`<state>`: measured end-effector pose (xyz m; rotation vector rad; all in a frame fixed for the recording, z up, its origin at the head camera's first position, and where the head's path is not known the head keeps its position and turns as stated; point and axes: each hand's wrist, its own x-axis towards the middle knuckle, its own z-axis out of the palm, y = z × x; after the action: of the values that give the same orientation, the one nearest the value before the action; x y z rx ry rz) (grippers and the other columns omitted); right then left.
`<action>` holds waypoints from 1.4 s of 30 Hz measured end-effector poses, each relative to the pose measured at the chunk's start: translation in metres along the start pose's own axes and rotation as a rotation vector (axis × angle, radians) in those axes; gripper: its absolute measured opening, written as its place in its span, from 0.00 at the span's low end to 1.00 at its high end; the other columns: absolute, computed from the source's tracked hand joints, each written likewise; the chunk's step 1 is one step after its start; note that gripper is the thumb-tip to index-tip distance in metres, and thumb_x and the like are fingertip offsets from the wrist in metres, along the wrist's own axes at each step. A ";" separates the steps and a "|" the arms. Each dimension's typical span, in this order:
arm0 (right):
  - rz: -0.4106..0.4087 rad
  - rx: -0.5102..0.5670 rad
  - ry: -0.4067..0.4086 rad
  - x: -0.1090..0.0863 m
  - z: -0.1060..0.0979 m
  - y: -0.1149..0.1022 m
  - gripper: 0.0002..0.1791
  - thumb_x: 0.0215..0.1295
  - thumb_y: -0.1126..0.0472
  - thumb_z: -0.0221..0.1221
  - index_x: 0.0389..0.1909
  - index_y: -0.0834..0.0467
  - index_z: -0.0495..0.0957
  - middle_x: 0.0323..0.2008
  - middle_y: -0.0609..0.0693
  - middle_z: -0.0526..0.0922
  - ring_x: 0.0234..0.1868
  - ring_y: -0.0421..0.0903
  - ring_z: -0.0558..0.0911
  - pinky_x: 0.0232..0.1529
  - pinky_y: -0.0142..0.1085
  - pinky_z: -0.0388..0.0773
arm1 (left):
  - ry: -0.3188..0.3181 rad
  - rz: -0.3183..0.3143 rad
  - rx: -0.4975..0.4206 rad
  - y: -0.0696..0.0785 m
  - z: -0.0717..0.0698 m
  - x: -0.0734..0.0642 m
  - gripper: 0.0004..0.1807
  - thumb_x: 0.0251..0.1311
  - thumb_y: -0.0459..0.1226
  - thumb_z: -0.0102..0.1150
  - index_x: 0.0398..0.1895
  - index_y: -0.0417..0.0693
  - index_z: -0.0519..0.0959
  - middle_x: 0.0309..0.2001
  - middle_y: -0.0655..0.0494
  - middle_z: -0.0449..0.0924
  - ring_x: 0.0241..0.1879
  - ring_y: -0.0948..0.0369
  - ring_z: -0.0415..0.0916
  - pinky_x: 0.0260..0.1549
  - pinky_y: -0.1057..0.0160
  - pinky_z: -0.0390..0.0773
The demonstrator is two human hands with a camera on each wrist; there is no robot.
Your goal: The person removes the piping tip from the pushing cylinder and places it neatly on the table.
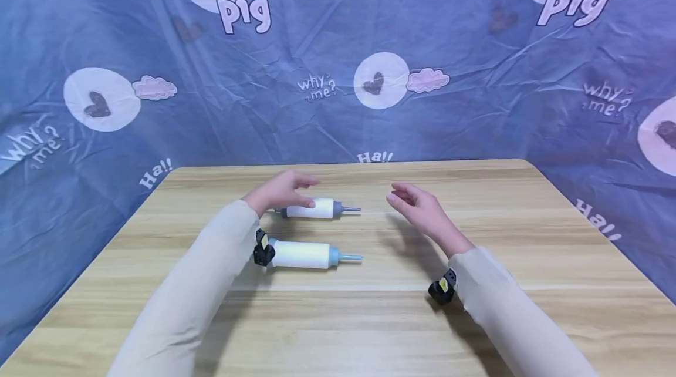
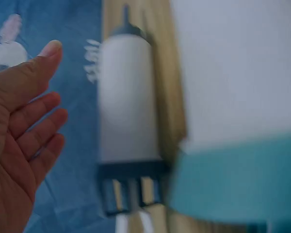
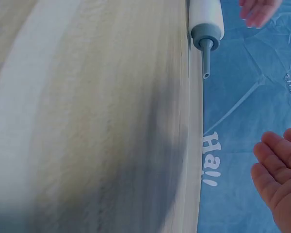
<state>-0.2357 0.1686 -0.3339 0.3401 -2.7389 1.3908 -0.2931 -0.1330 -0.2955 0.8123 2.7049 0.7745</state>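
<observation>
I see the left hand (image 1: 290, 190) over the grey-blue-ended syringe (image 1: 320, 209) — its thumb is spread from the fingers, and it grips nothing. This syringe lies at twelve o'clock from the light-blue-ended syringe (image 1: 303, 255); both nozzles point to three o'clock on the wooden table (image 1: 380, 330). The right hand (image 1: 419, 208) is at three o'clock from the farther nozzle, near but apart — fingers loosely bent, palm without any object.
</observation>
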 end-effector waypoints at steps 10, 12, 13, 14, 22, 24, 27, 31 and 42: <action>-0.019 0.000 -0.051 -0.006 0.002 0.005 0.31 0.64 0.45 0.50 0.60 0.61 0.64 0.51 0.61 0.77 0.52 0.55 0.76 0.53 0.47 0.73 | -0.038 -0.081 -0.022 -0.028 0.011 0.000 0.30 0.53 0.37 0.61 0.61 0.41 0.67 0.62 0.45 0.66 0.63 0.49 0.61 0.62 0.52 0.61; -0.017 -0.002 -0.053 -0.007 0.002 0.005 0.31 0.64 0.45 0.50 0.60 0.61 0.65 0.50 0.61 0.77 0.52 0.55 0.76 0.53 0.48 0.73 | -0.035 -0.085 -0.016 -0.029 0.014 0.000 0.29 0.52 0.36 0.63 0.59 0.42 0.69 0.61 0.44 0.67 0.62 0.48 0.63 0.61 0.52 0.63; -0.016 -0.003 -0.053 -0.007 0.002 0.006 0.31 0.64 0.45 0.50 0.60 0.61 0.65 0.50 0.61 0.77 0.52 0.56 0.76 0.53 0.48 0.72 | -0.033 -0.088 -0.023 -0.029 0.016 0.001 0.29 0.51 0.36 0.63 0.59 0.42 0.70 0.60 0.44 0.68 0.61 0.48 0.64 0.61 0.52 0.63; -0.015 -0.003 -0.052 -0.007 0.002 0.006 0.30 0.64 0.45 0.50 0.60 0.61 0.65 0.50 0.61 0.77 0.52 0.56 0.76 0.53 0.48 0.72 | -0.030 -0.088 -0.029 -0.029 0.018 0.001 0.29 0.50 0.36 0.64 0.58 0.43 0.70 0.60 0.44 0.69 0.60 0.48 0.65 0.60 0.53 0.64; -0.013 -0.019 -0.051 -0.008 0.003 0.009 0.31 0.65 0.45 0.49 0.60 0.63 0.64 0.51 0.62 0.76 0.53 0.57 0.75 0.55 0.49 0.71 | 0.023 -0.070 -0.013 -0.029 0.033 0.004 0.34 0.42 0.34 0.68 0.58 0.48 0.71 0.59 0.49 0.70 0.57 0.50 0.68 0.60 0.52 0.65; -0.009 -0.021 -0.052 -0.009 0.004 0.010 0.31 0.65 0.45 0.49 0.60 0.63 0.64 0.52 0.62 0.75 0.54 0.58 0.74 0.56 0.49 0.70 | 0.022 -0.047 0.038 -0.029 0.034 0.004 0.35 0.42 0.34 0.69 0.59 0.48 0.70 0.60 0.50 0.70 0.58 0.49 0.67 0.60 0.51 0.64; 0.001 -0.019 -0.055 -0.009 0.004 0.011 0.30 0.65 0.45 0.49 0.60 0.63 0.64 0.54 0.63 0.74 0.55 0.58 0.73 0.56 0.49 0.69 | 0.016 -0.046 0.082 -0.028 0.035 0.004 0.36 0.43 0.33 0.68 0.61 0.50 0.68 0.61 0.51 0.68 0.60 0.48 0.65 0.61 0.51 0.63; 0.013 -0.011 -0.060 -0.009 0.004 0.012 0.29 0.65 0.46 0.49 0.60 0.62 0.65 0.54 0.62 0.74 0.56 0.58 0.73 0.57 0.49 0.69 | 0.011 -0.055 0.107 -0.028 0.035 0.005 0.34 0.46 0.32 0.65 0.61 0.52 0.68 0.61 0.52 0.68 0.62 0.49 0.63 0.62 0.51 0.61; 0.026 0.035 -0.092 -0.011 0.006 0.014 0.31 0.65 0.45 0.48 0.60 0.64 0.65 0.55 0.62 0.74 0.57 0.57 0.72 0.59 0.49 0.67 | 0.037 -0.017 0.170 -0.029 0.037 -0.001 0.33 0.49 0.34 0.64 0.62 0.52 0.67 0.61 0.51 0.69 0.59 0.49 0.67 0.59 0.51 0.65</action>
<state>-0.2275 0.1733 -0.3504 0.3804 -2.8039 1.4674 -0.2927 -0.1390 -0.3421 0.8168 2.8365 0.5674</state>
